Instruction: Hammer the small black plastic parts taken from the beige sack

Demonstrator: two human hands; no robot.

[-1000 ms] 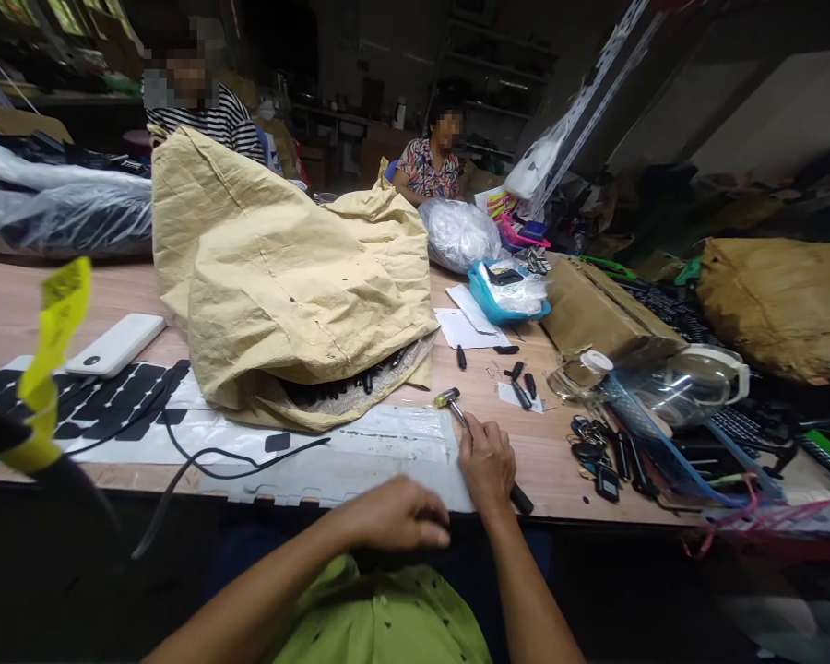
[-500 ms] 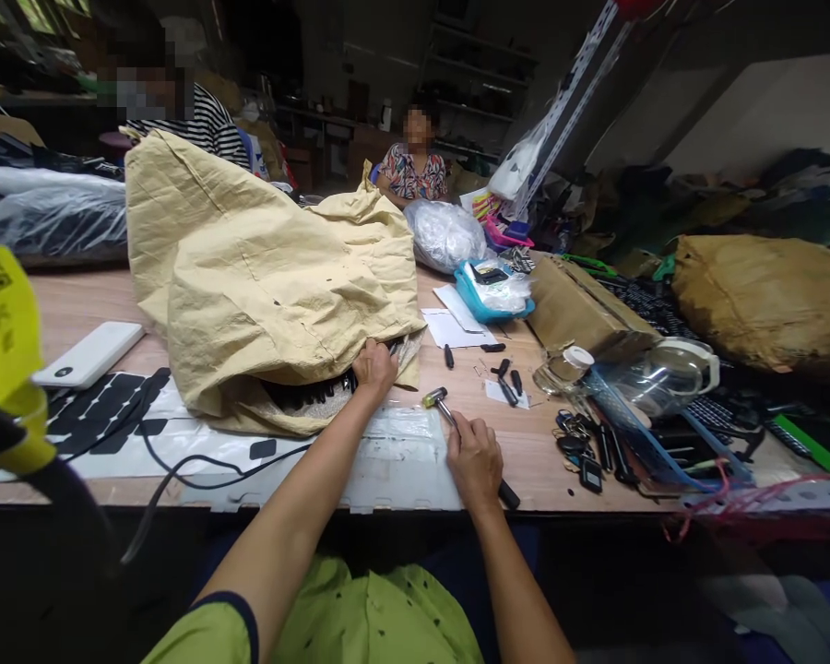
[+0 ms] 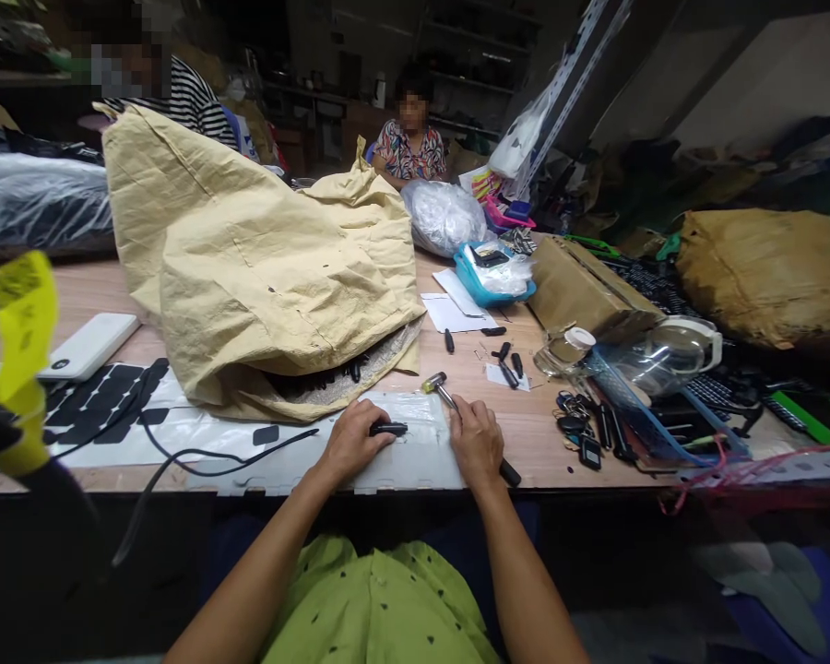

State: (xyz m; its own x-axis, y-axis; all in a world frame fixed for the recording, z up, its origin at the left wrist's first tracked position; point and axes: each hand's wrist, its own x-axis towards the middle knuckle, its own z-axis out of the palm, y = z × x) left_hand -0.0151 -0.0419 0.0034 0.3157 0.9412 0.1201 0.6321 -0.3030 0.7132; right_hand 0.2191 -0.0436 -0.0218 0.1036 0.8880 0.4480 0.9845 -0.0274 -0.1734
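Note:
Between the fingers of my left hand is a small black part, held low over the clear plastic mat at the table's front. My right hand is wrapped round the handle of a small hammer, whose head points away from me and to the left. Behind my left hand a large beige cloth sack lies with its mouth towards me, and several black parts show inside. More black pieces lie loose on the table to the right.
Black cable crosses the left front. At right are a key bunch, a blue basket, a clear jug and a cardboard box. A yellow tag hangs close at left. Two people sit beyond the table.
My left hand has come out of the sack's mouth, back towards me, and now holds a black part over the mat. My right hand keeps its hold on the hammer. The view has shifted slightly.

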